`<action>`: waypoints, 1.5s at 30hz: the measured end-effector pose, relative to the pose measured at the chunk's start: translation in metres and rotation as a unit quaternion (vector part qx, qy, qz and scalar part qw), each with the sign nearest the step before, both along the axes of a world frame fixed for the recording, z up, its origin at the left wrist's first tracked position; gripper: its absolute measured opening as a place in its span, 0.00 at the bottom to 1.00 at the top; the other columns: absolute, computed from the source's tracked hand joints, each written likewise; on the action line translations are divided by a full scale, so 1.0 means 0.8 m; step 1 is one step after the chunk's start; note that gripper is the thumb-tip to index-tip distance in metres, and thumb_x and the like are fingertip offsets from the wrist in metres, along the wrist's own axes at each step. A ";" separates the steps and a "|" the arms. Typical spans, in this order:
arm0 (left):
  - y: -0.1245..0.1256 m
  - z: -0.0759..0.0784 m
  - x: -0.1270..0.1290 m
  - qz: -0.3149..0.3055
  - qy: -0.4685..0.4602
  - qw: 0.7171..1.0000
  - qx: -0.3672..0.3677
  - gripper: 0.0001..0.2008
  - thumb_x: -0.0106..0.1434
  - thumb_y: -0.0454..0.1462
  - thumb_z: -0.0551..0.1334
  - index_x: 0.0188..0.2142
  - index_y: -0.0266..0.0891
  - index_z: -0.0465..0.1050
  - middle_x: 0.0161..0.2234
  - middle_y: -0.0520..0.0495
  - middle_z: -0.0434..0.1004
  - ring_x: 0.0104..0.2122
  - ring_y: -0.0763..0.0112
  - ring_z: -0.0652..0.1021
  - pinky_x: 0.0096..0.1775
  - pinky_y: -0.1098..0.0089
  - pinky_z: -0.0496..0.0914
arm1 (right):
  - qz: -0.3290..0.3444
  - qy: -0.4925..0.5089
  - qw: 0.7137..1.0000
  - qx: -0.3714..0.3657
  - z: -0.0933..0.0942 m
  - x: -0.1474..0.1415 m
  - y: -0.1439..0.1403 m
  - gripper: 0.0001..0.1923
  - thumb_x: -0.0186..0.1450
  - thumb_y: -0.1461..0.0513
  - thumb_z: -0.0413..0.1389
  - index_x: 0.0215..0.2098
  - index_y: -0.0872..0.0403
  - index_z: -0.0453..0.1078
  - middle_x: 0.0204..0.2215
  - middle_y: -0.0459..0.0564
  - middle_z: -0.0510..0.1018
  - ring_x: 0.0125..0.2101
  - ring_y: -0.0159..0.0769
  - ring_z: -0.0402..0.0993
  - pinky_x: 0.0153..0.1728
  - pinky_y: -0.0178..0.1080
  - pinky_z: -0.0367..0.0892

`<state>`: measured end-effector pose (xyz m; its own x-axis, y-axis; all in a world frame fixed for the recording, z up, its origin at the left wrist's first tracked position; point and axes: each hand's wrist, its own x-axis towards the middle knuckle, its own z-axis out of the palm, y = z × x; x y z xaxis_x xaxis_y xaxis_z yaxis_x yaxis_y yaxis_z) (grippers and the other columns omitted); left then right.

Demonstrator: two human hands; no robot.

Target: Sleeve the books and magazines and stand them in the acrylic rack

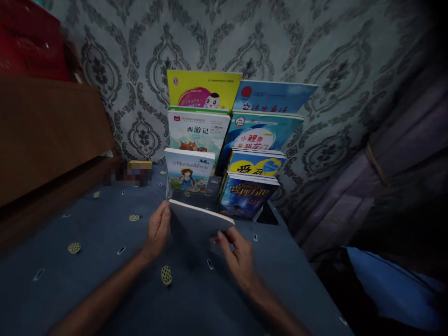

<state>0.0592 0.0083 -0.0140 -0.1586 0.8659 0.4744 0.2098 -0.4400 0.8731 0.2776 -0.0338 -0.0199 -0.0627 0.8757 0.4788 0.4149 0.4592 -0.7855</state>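
Note:
My left hand point(158, 229) and my right hand point(238, 252) both hold a thin grey-backed book point(199, 220), tilted with its top edge toward a tiered clear book stand point(261, 215). The left hand grips the book's left edge, the right hand its lower right corner. The book hovers just in front of the stand's empty front-left slot. In the stand are several children's books in two columns: a light-blue one point(189, 170) in the left column nearest the held book, and a dark-blue one point(247, 196) at the front right.
The stand sits on a blue cloth-covered surface point(87, 261) against a patterned wall point(140, 70). A brown wooden board point(45, 135) rises at left, a small yellow box point(139, 164) beside it. Purple curtain point(395, 158) and a blue object point(392, 284) lie to the right.

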 end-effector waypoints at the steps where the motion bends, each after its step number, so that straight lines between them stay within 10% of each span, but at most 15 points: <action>1: -0.001 -0.002 0.002 0.012 0.018 1.000 -0.011 0.24 0.70 0.57 0.50 0.33 0.42 0.67 0.30 0.49 0.69 0.35 0.65 0.71 0.40 0.68 0.69 | -0.003 -0.013 1.000 0.012 -0.004 -0.001 -0.002 0.14 0.74 0.56 0.49 0.32 0.50 0.67 0.25 0.45 0.80 0.28 0.37 0.80 0.30 0.35 0.69; 15: 0.000 0.001 -0.017 0.015 0.182 0.983 -0.027 0.18 0.71 0.49 0.49 0.39 0.41 0.70 0.35 0.44 0.77 0.40 0.59 0.77 0.43 0.63 0.70 | -0.006 -0.066 0.997 0.042 -0.004 -0.009 -0.002 0.14 0.75 0.57 0.46 0.31 0.49 0.64 0.23 0.44 0.77 0.25 0.35 0.76 0.28 0.34 0.66; 32: 0.053 0.128 -0.020 0.160 0.249 0.929 0.222 0.12 0.75 0.44 0.46 0.35 0.44 0.59 0.29 0.49 0.68 0.30 0.66 0.72 0.35 0.67 0.64 | -0.062 -0.011 0.978 0.199 0.107 -0.041 0.096 0.09 0.74 0.57 0.45 0.36 0.48 0.61 0.29 0.47 0.79 0.31 0.38 0.78 0.34 0.39 0.66; 45: 0.088 0.113 -0.013 0.171 0.217 0.928 0.249 0.18 0.76 0.50 0.45 0.34 0.43 0.60 0.29 0.50 0.68 0.31 0.67 0.73 0.36 0.68 0.66 | -0.055 -0.004 0.977 0.205 0.099 -0.039 0.130 0.09 0.74 0.56 0.45 0.36 0.48 0.60 0.31 0.47 0.78 0.34 0.37 0.76 0.36 0.40 0.69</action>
<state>0.0490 0.0788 0.0767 -0.0845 0.4554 0.8863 0.6955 -0.6100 0.3797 0.2466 0.0701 0.0589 0.0158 0.6127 0.7902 0.4854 0.6862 -0.5418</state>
